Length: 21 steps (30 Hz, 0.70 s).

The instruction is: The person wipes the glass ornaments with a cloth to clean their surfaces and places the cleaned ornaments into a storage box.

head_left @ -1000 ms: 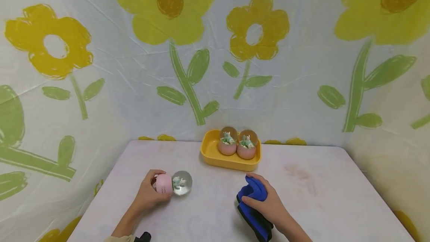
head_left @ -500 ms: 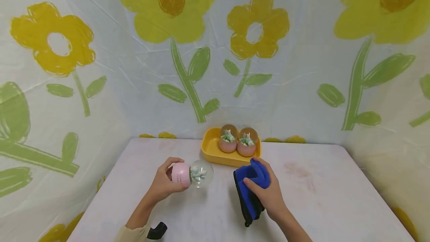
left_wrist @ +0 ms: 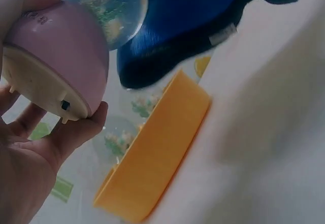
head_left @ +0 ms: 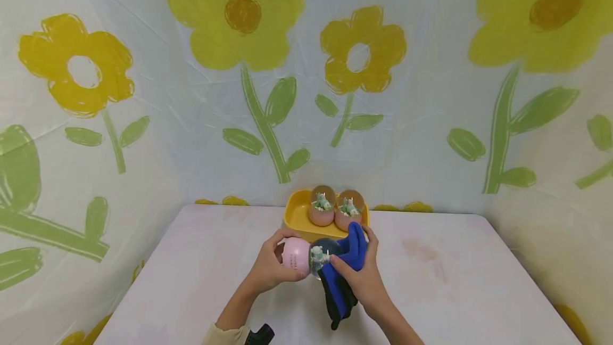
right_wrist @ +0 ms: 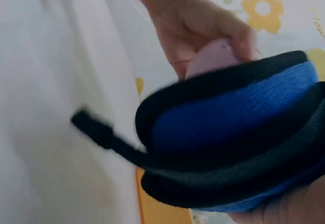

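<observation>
My left hand (head_left: 270, 265) grips the pink base of a snow globe (head_left: 296, 255), held on its side above the table with the glass ball pointing right. In the left wrist view the base's pale underside with a small dark switch faces the camera. A folded blue cloth (head_left: 353, 252) with black edging and a hanging loop is pinched in my right hand (head_left: 366, 276), thumb in front. The cloth lies up against the glass ball and covers its right side. In the right wrist view the cloth (right_wrist: 218, 117) hides most of the globe.
Behind the hands, a yellow tray (head_left: 298, 212) stands near the table's back edge. Two more pink-based snow globes (head_left: 322, 209) sit upright in its right part. A flower-printed curtain (head_left: 407, 164) rises behind and beside the white table (head_left: 455, 270).
My left hand has carried the snow globe right and up to the table's middle. My right hand has brought the cloth left, so that it now meets the glass ball.
</observation>
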Motion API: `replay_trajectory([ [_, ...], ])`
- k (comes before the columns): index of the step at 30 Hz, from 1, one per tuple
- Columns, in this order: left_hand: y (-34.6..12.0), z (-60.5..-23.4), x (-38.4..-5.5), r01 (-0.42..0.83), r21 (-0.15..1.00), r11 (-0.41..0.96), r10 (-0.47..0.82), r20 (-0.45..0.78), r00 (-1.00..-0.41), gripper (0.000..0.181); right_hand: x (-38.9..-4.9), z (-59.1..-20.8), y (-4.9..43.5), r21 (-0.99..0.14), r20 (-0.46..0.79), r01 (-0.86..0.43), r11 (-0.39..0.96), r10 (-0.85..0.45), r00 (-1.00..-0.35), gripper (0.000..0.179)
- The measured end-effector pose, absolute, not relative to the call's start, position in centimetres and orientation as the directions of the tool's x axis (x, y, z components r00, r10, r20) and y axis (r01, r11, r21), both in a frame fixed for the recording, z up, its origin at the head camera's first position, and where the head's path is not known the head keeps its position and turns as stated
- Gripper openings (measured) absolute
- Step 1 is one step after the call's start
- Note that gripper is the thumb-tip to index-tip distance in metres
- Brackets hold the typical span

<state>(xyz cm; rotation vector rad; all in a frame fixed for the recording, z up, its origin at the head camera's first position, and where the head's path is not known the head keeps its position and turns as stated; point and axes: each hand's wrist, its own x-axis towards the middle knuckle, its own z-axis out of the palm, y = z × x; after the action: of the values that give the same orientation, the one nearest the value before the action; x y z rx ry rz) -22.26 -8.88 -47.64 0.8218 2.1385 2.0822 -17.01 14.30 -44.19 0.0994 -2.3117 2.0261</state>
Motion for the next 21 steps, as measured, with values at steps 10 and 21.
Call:
replay_trajectory([
  [10, -7.3, -48.3, -22.2, 0.288, 0.950, -0.118, 0.346, 0.312, -0.885, 0.072, -17.0, -45.3, 14.7, -0.954, 0.180, -0.204, 0.219, -0.125, -0.976, 0.080],
  [21, -5.9, -47.8, -21.2, 0.191, 0.981, 0.015, 0.315, 0.177, -0.932, 0.063, -18.4, -47.0, 16.3, -0.994, 0.089, -0.095, 0.052, -0.107, -0.990, 0.070],
])
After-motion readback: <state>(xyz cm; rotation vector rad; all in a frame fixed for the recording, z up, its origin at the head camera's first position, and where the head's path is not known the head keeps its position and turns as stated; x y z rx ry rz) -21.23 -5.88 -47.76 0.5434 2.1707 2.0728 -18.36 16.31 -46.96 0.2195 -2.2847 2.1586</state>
